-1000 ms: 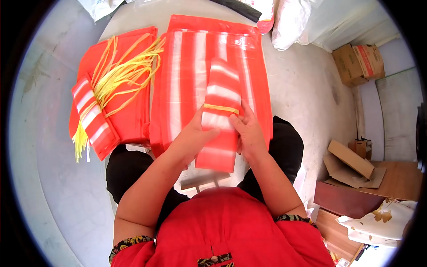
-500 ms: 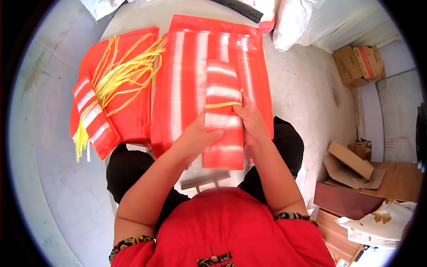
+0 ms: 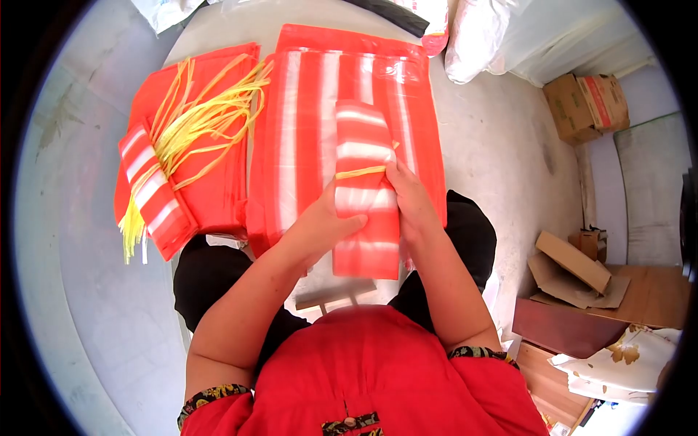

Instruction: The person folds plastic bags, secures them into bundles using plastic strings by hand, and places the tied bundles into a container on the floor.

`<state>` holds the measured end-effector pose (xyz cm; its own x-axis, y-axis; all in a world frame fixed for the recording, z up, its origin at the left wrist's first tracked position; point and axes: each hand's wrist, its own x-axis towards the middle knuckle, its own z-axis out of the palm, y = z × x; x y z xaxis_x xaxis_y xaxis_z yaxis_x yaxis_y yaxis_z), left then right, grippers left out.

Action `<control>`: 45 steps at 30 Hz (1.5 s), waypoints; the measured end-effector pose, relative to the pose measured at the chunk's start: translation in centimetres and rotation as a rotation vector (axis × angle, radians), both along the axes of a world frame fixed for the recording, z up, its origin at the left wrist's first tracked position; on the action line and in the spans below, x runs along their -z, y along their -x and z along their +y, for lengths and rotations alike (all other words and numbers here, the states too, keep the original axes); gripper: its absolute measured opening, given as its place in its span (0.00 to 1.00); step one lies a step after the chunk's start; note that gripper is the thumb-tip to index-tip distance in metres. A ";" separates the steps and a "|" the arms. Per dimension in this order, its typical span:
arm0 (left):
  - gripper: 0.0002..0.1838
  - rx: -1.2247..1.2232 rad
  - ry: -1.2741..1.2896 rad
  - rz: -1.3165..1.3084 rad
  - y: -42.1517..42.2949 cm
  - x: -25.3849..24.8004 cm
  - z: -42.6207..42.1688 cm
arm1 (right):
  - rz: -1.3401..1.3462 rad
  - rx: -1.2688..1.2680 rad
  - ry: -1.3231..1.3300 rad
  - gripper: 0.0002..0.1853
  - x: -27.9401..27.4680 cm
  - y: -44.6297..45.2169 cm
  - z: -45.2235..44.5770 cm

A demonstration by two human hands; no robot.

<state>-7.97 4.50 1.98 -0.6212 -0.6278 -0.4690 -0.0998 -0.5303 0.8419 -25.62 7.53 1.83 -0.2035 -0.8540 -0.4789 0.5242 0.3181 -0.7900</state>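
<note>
A folded red-and-white striped bundle (image 3: 366,243) is held upright in front of me, over a striped stack of plastic sheets (image 3: 291,131). Around its middle runs a yellow strip (image 3: 360,173). My left hand (image 3: 323,224) grips the bundle's left side, thumb on its front, other fingers hidden behind. My right hand (image 3: 411,200) holds the right edge, thumb and fingertips close to the strip. On the left, another striped bundle (image 3: 151,187) and loose yellow strips (image 3: 203,123) lie on a red stack (image 3: 218,189).
White bags (image 3: 476,40) and a black object (image 3: 389,14) are at the table's far edge. Cardboard boxes (image 3: 574,105) stand at the right wall. An opened carton (image 3: 574,269) lies on a brown cabinet (image 3: 651,294) at lower right.
The bundle has turned more upright and shifted slightly right with both hands. My right fingers have moved to the strip's right end, where a short tip now sticks out.
</note>
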 end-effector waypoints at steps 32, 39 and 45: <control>0.39 -0.086 0.125 -0.109 0.3 0.6 -0.3 | 0.453 -0.161 0.179 0.49 2.4 0.3 3.8; 0.23 -0.303 0.050 0.092 -0.1 3.3 -2.3 | 0.224 -0.138 0.174 0.49 2.2 0.4 4.0; 0.22 -0.336 0.040 0.093 0.2 3.6 -2.6 | 0.326 -0.217 0.084 0.48 2.1 1.2 4.3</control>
